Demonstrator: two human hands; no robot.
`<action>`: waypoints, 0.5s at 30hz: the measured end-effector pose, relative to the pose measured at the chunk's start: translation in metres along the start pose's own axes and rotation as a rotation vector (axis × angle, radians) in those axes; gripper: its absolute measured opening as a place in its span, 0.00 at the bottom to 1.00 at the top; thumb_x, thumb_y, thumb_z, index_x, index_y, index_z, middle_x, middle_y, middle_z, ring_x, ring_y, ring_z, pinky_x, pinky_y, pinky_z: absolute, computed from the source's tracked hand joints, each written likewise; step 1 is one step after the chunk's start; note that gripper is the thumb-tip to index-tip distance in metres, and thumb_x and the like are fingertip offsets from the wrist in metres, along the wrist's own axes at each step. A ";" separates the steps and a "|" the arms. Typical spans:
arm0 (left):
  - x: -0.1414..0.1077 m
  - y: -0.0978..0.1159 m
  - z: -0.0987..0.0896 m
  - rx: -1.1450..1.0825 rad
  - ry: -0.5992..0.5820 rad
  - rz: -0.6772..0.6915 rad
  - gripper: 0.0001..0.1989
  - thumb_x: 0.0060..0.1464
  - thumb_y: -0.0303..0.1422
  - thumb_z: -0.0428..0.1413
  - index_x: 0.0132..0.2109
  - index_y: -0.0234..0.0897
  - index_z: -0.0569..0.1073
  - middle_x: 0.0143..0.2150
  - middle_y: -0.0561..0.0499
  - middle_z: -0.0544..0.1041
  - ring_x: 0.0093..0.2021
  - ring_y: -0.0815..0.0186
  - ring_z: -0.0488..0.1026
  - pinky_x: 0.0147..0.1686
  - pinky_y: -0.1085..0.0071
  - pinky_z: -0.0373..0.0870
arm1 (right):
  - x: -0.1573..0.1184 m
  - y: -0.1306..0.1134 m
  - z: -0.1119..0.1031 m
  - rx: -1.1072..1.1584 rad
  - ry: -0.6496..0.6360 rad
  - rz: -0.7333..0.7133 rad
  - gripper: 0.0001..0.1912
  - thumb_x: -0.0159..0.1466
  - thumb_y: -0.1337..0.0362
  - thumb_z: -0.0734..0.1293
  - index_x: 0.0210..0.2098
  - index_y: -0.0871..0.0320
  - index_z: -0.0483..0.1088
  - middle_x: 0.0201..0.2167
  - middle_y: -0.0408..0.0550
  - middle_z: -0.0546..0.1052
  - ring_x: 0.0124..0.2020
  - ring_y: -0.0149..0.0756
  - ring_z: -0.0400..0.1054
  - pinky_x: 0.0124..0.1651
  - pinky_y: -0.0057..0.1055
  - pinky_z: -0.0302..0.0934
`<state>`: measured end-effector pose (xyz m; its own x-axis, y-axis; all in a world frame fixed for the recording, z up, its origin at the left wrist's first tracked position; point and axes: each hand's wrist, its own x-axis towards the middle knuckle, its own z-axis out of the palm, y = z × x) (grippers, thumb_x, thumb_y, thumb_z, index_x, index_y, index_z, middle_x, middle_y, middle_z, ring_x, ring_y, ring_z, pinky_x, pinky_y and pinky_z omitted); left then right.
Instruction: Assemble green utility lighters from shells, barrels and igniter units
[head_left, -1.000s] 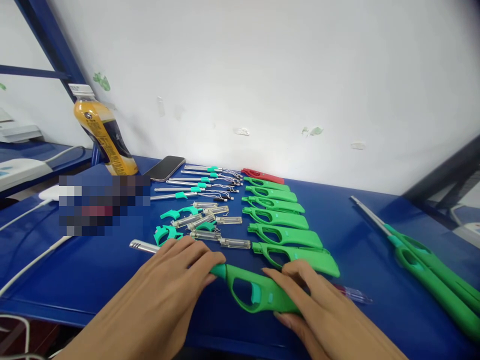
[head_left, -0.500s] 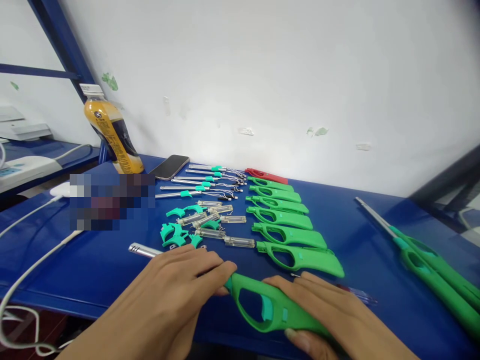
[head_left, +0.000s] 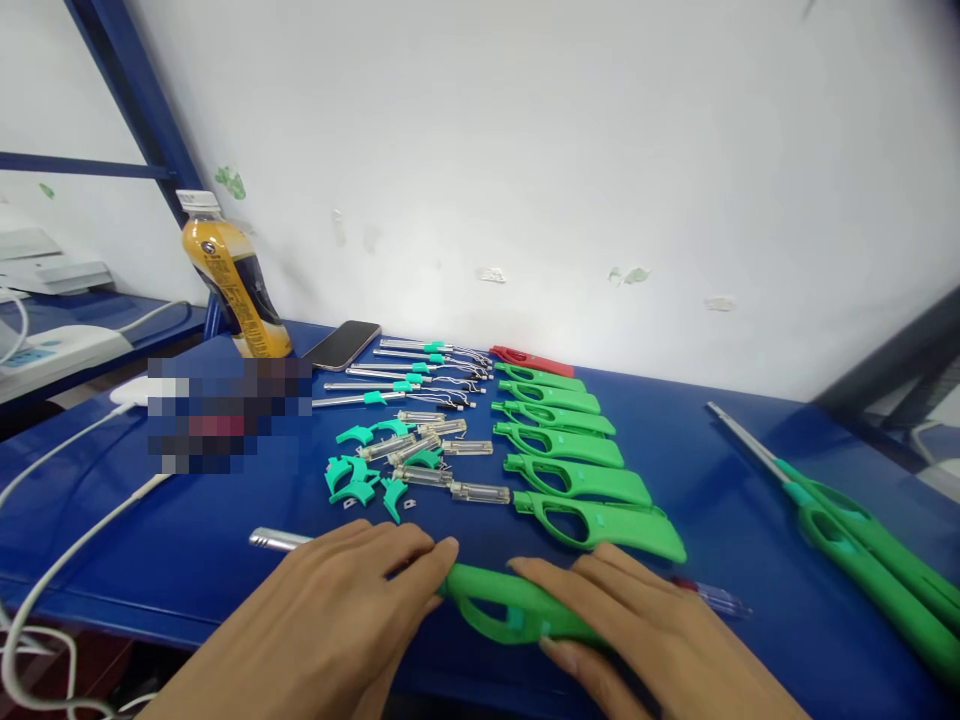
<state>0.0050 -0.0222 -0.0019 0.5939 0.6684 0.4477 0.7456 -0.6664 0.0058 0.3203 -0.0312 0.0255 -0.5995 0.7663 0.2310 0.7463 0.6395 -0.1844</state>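
Observation:
A green lighter (head_left: 499,603) with a metal tube (head_left: 277,540) lies across both hands near the table's front edge. My left hand (head_left: 360,600) is closed around its neck, where the tube meets the green body. The tube's tip sticks out to the left. My right hand (head_left: 637,630) grips the handle end, thumb below and fingers on top. Beyond the hands, several green shells (head_left: 600,525) lie in a column with a red shell (head_left: 532,361) at the back. Left of them are clear fuel cartridges (head_left: 480,492), teal triggers (head_left: 354,490) and metal tubes with wires (head_left: 375,399).
Two green lighters (head_left: 862,570) lie at the right. A screwdriver (head_left: 716,597) is by my right hand. At the back left stand a yellow bottle (head_left: 236,285) and a phone (head_left: 343,345). White cables (head_left: 75,550) cross the left side; a wall (head_left: 555,180) rises behind.
The held lighter has rolled, so its trigger opening looks narrower, and it has shifted slightly left with both hands. The view has tilted a little.

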 end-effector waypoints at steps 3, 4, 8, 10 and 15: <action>-0.006 -0.003 -0.003 0.036 -0.034 -0.004 0.38 0.58 0.20 0.52 0.73 0.53 0.73 0.59 0.50 0.88 0.55 0.52 0.88 0.60 0.55 0.86 | 0.003 -0.001 0.007 -0.052 0.019 -0.057 0.39 0.73 0.72 0.75 0.78 0.40 0.67 0.53 0.37 0.89 0.53 0.38 0.87 0.52 0.28 0.82; -0.007 -0.004 -0.004 0.032 -0.045 0.000 0.37 0.59 0.21 0.52 0.72 0.53 0.73 0.59 0.49 0.88 0.55 0.52 0.88 0.61 0.54 0.85 | 0.002 -0.001 0.010 -0.076 0.030 -0.077 0.40 0.73 0.73 0.75 0.79 0.40 0.67 0.53 0.37 0.88 0.52 0.39 0.87 0.50 0.29 0.82; 0.000 -0.003 -0.008 -0.003 -0.114 -0.022 0.32 0.58 0.17 0.49 0.61 0.51 0.79 0.54 0.50 0.88 0.51 0.54 0.88 0.58 0.53 0.86 | 0.001 -0.003 0.018 -0.137 0.089 -0.106 0.36 0.74 0.69 0.76 0.76 0.39 0.69 0.53 0.39 0.88 0.48 0.42 0.86 0.47 0.35 0.82; 0.004 -0.003 -0.008 -0.021 -0.160 -0.030 0.31 0.57 0.15 0.48 0.57 0.49 0.81 0.51 0.50 0.89 0.48 0.54 0.89 0.52 0.53 0.87 | 0.002 -0.004 0.021 -0.119 0.090 -0.095 0.33 0.74 0.65 0.78 0.74 0.37 0.71 0.54 0.39 0.87 0.49 0.42 0.86 0.47 0.36 0.82; -0.001 -0.005 0.000 -0.028 -0.181 -0.041 0.33 0.60 0.16 0.47 0.62 0.51 0.80 0.52 0.49 0.88 0.47 0.54 0.89 0.45 0.57 0.85 | 0.011 -0.010 0.024 -0.057 0.115 -0.074 0.27 0.73 0.57 0.81 0.68 0.37 0.76 0.56 0.39 0.86 0.51 0.42 0.85 0.51 0.37 0.82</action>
<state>0.0004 -0.0194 -0.0020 0.6098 0.7422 0.2780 0.7632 -0.6445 0.0467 0.2997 -0.0278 0.0068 -0.6187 0.7031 0.3505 0.7187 0.6867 -0.1089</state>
